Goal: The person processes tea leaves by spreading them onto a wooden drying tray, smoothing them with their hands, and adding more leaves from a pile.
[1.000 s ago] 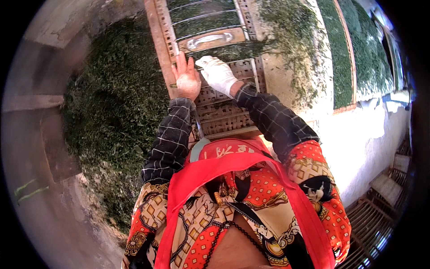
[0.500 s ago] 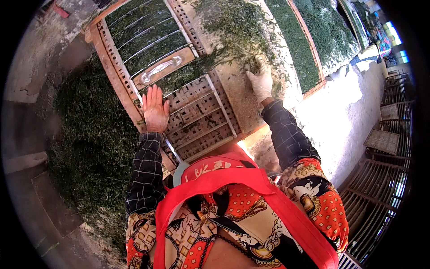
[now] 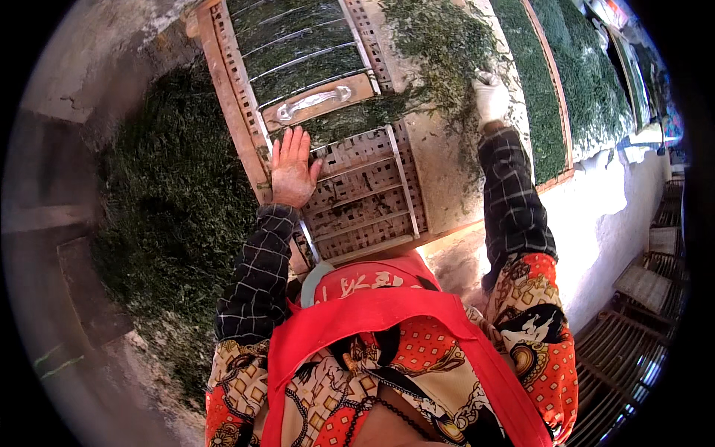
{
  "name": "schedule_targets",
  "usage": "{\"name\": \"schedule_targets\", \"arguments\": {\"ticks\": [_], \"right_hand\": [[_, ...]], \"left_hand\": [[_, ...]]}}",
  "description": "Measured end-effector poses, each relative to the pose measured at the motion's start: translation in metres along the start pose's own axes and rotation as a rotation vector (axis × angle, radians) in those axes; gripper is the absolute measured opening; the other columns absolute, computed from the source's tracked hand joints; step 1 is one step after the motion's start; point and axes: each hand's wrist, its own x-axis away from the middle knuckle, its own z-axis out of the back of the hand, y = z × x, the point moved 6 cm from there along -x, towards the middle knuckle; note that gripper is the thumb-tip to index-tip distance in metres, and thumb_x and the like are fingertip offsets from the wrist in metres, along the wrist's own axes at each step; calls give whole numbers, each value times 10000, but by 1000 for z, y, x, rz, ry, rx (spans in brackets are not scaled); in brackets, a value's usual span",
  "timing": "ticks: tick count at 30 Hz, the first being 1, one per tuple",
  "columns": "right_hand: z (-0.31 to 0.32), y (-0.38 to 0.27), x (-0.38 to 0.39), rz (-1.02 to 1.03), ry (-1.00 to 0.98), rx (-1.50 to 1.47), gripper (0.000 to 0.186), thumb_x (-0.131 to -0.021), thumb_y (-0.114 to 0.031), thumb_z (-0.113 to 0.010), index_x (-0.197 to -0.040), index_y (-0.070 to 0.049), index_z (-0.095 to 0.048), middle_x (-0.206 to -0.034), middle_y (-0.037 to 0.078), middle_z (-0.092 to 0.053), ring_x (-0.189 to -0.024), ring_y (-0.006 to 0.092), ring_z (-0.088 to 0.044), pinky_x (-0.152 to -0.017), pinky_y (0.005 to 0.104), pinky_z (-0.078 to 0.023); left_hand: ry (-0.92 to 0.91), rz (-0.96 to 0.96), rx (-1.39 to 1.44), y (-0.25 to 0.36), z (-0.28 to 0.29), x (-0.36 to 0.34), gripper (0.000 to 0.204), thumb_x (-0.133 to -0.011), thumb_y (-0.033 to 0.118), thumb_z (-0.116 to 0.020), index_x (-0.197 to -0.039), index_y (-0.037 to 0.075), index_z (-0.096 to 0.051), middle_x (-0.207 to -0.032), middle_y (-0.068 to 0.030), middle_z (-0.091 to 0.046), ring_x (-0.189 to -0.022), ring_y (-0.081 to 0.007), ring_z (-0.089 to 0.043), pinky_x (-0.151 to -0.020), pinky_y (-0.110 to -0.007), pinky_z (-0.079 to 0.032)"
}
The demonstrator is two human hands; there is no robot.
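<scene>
My left hand (image 3: 293,170) is bare and lies open, fingers stretched, at the left side of a slatted frame (image 3: 403,182). Its fingertips are just below a wooden crossbar (image 3: 328,106) with a clear, shiny handle (image 3: 314,101). Shredded green leaves (image 3: 298,59) lie under the frame's far bars; its near part shows a perforated board (image 3: 354,192). My right hand (image 3: 491,98), in a whitish glove, is closed at the right edge of a loose heap of green shreds (image 3: 439,41) on the pale worktop (image 3: 439,167). Whatever its fingers hold is hidden.
A large dark green mass of shreds (image 3: 171,201) lies to the left, below the wooden edge (image 3: 232,104). More shreds (image 3: 532,82) fill a wood-edged bed at right. A pale wall (image 3: 596,201) and slatted racks (image 3: 618,357) stand farther right.
My right hand has moved farther away and slightly right along the heap, and its fingers have closed. The left hand stays by the crossbar. The whole view has shifted.
</scene>
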Motion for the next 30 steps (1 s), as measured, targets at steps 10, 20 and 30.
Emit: {"name": "schedule_targets", "arguments": {"ticks": [10, 20, 30], "right_hand": [[-50, -170, 155, 341, -371, -570, 275, -798, -35, -708, -1059, -119, -719, -1054, 51, -671, -970, 145, -644, -874, 262, -512], [-113, -219, 257, 952, -456, -162, 321, -880, -157, -532, -1180, -78, -615, -1049, 142, -624, -943, 310, -625, -823, 389, -512], [-99, -195, 213, 385, -446, -586, 290, -833, -22, -583, -1104, -63, -677, -1031, 168, -651, -971, 347, -631, -879, 367, -503]], "left_hand": [[21, 24, 38, -4, -5, 1, 626, -907, 301, -622, -1419, 12, -407, -1514, -151, -347, -1439, -305, -252, -1183, -476, -158], [-34, 26, 61, -3, -3, 0, 644, -881, 232, -650, -1429, 15, -390, -1534, -145, -318, -1449, -302, -238, -1187, -470, -148], [24, 25, 208, -8, 5, -1, 575, -875, 120, -618, -1414, 50, -430, -1486, -142, -401, -1415, -288, -320, -1178, -431, -226]]}}
